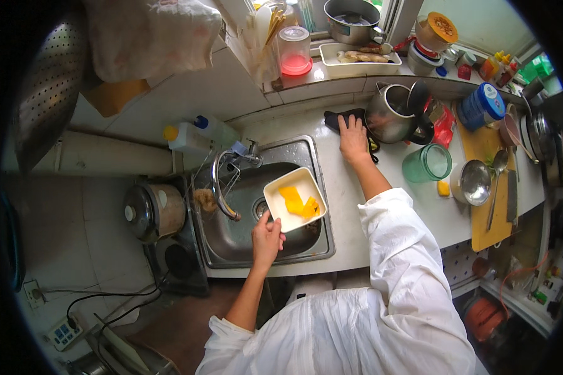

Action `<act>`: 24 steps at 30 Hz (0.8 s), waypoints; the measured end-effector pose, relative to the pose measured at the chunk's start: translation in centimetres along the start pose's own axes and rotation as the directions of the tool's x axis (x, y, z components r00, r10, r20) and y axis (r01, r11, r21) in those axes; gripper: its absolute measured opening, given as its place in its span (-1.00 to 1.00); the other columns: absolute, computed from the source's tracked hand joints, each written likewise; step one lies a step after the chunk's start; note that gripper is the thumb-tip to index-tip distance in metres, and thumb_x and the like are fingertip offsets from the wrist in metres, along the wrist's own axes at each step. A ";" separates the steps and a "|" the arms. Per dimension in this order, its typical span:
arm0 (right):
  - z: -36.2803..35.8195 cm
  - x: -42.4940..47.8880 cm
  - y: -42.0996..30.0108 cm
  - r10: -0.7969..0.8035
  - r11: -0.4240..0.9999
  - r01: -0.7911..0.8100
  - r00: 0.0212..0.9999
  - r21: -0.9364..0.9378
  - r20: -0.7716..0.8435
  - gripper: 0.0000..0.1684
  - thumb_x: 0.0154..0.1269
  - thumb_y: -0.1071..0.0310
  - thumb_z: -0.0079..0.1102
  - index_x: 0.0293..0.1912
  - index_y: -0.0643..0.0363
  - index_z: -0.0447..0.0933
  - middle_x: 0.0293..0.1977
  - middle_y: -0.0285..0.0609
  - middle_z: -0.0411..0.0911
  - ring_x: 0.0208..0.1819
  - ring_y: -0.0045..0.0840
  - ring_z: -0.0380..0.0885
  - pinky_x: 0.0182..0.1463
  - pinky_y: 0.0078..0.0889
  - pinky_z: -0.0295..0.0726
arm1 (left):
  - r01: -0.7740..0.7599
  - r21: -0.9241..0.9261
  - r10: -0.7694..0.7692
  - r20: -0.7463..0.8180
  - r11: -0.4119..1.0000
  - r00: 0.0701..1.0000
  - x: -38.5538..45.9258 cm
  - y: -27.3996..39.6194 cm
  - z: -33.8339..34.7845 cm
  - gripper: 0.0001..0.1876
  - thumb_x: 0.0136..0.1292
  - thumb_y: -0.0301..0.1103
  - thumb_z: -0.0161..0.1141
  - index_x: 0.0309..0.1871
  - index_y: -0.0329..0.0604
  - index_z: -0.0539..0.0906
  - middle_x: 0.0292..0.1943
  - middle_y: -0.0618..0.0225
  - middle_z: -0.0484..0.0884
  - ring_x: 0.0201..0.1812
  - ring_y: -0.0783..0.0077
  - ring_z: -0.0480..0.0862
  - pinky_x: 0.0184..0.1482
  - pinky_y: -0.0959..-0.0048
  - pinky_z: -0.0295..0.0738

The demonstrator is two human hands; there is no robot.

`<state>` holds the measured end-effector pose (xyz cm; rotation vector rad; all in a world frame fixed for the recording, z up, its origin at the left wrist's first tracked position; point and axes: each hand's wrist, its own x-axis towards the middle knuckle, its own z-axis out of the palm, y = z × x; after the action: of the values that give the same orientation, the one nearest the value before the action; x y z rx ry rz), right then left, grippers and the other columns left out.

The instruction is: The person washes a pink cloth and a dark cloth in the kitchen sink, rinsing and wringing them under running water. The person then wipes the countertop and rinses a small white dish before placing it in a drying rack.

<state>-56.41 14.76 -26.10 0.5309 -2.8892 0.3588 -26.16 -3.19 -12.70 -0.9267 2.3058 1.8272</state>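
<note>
My left hand (267,241) grips the near left corner of a cream-coloured rectangular dish (273,191), held over the right part of the stainless steel sink (225,248). Orange-yellow pieces (292,200), perhaps pumpkin, lie in the dish. My right hand (354,140) rests palm down on a black cloth (334,121) on the counter, just left of a steel electric kettle (388,119) whose lid is up. Whether the fingers grasp the cloth cannot be told. The curved faucet (218,180) reaches over the sink, left of the dish.
Right of the kettle stand a green glass jar (424,164), a steel ladle (476,180) and a yellow cutting board (483,236) with a knife (512,197). Plastic bottles (192,138) stand behind the sink. A lidded pot (155,211) is at left. The windowsill holds a tray (360,68) and a saucepan (352,30).
</note>
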 end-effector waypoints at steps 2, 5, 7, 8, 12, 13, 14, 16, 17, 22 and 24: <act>-1.3 -2.1 -0.4 -0.007 1.000 0.006 0.999 0.012 0.040 -0.30 0.17 0.54 0.09 0.33 -0.03 0.35 0.26 0.01 0.30 0.24 -0.12 0.30 0.21 0.00 0.37 | -0.019 -0.026 0.020 0.042 0.999 0.999 0.9 0.8 0.2 -0.55 0.44 -0.39 0.09 0.31 -0.46 0.39 -0.64 0.37 0.56 -0.76 0.66 0.39 -0.73 0.57 0.26; -4.2 -6.6 -1.1 -0.027 0.998 0.019 0.988 0.058 0.153 -0.22 0.12 0.56 0.11 0.37 -0.08 0.31 0.31 0.00 0.26 0.27 -0.14 0.28 0.25 -0.03 0.33 | -0.053 -0.012 0.053 0.016 0.999 0.998 3.5 1.9 1.1 -0.64 0.45 -0.42 0.07 0.24 -0.40 0.48 -0.64 0.38 0.56 -0.76 0.69 0.38 -0.74 0.60 0.22; -5.7 -10.7 -2.3 -0.035 0.998 0.026 0.983 0.052 0.180 -0.23 0.16 0.56 0.08 0.37 -0.14 0.31 0.33 -0.01 0.25 0.27 -0.14 0.27 0.22 0.07 0.33 | -0.106 0.039 0.106 0.020 0.994 0.994 5.7 2.9 2.0 -0.63 0.44 -0.42 0.09 0.24 -0.40 0.47 -0.64 0.37 0.57 -0.76 0.66 0.41 -0.73 0.57 0.25; -6.0 -12.7 -2.7 -0.065 0.996 0.051 0.978 0.072 0.200 -0.23 0.17 0.55 0.07 0.38 -0.16 0.31 0.32 -0.02 0.26 0.27 -0.15 0.27 0.21 0.09 0.34 | -0.132 0.046 0.131 0.020 0.990 0.991 6.7 3.4 2.5 -0.63 0.44 -0.41 0.09 0.24 -0.41 0.47 -0.64 0.36 0.58 -0.76 0.66 0.42 -0.73 0.57 0.26; -8.2 -19.4 -4.4 -0.086 0.989 0.055 0.969 0.136 0.232 -0.25 0.12 0.55 0.12 0.33 -0.12 0.35 0.26 -0.05 0.29 0.17 -0.20 0.31 0.07 0.01 0.40 | -0.205 0.102 0.199 0.065 0.973 0.978 10.7 4.8 5.5 -0.63 0.42 -0.41 0.09 0.21 -0.43 0.46 -0.63 0.30 0.61 -0.76 0.59 0.48 -0.73 0.51 0.31; -9.1 -20.5 -4.6 -0.073 0.981 0.022 0.963 0.195 0.258 -0.26 0.11 0.56 0.13 0.31 -0.10 0.38 0.23 -0.06 0.30 0.15 -0.19 0.32 0.04 -0.01 0.41 | -0.211 0.106 0.204 0.071 0.972 0.976 11.4 5.0 6.3 -0.62 0.42 -0.41 0.08 0.22 -0.43 0.45 -0.63 0.29 0.61 -0.76 0.58 0.48 -0.73 0.50 0.32; -9.6 -21.6 -4.6 -0.068 0.963 -0.010 0.957 0.269 0.281 -0.28 0.08 0.58 0.13 0.28 -0.10 0.40 0.19 -0.08 0.32 0.13 -0.17 0.33 0.02 -0.04 0.42 | -0.216 0.109 0.208 0.077 0.970 0.975 12.1 5.0 7.2 -0.62 0.42 -0.41 0.08 0.22 -0.44 0.45 -0.63 0.29 0.61 -0.76 0.57 0.49 -0.73 0.50 0.34; -10.9 -23.0 -4.5 -0.067 0.904 -0.079 0.944 0.419 0.323 -0.34 0.05 0.63 0.11 0.18 -0.08 0.50 0.07 -0.11 0.37 0.06 -0.13 0.37 0.00 -0.10 0.46 | -0.200 0.109 0.192 0.076 0.974 0.978 13.3 4.4 9.0 -0.57 0.41 -0.41 0.07 0.27 -0.46 0.41 -0.63 0.28 0.61 -0.76 0.54 0.51 -0.73 0.48 0.38; -11.3 -23.6 -4.2 -0.090 0.835 -0.087 0.952 0.543 0.291 -0.40 0.04 0.66 0.07 0.10 -0.03 0.55 -0.03 -0.08 0.41 0.00 -0.14 0.39 0.02 -0.13 0.48 | -0.200 0.109 0.189 0.097 0.974 0.977 13.9 4.1 9.8 -0.56 0.40 -0.41 0.07 0.29 -0.46 0.40 -0.63 0.28 0.62 -0.76 0.53 0.51 -0.72 0.48 0.39; -12.2 -25.1 -2.9 -0.137 0.376 -0.393 0.872 0.839 0.470 -0.38 0.01 0.68 0.00 0.12 0.13 0.53 -0.09 0.05 0.48 0.02 -0.04 0.46 0.17 -0.20 0.47 | -0.195 0.087 0.180 0.160 0.977 0.971 14.2 5.2 13.7 -0.51 0.38 -0.40 0.07 0.32 -0.45 0.38 -0.62 0.24 0.62 -0.75 0.50 0.54 -0.71 0.46 0.43; -12.8 -23.0 -4.4 -0.071 0.436 -0.322 0.919 0.840 0.389 -0.38 0.02 0.69 -0.01 0.14 0.18 0.51 -0.07 0.08 0.48 0.04 0.00 0.46 0.21 -0.18 0.44 | -0.200 0.061 0.187 0.171 0.978 0.967 13.9 6.4 14.5 -0.51 0.37 -0.40 0.06 0.32 -0.43 0.39 -0.61 0.23 0.63 -0.75 0.49 0.54 -0.70 0.45 0.44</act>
<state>-31.92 21.68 -18.05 0.5265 -2.8090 2.1291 -45.15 4.92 -17.05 -0.5338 2.4172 1.7888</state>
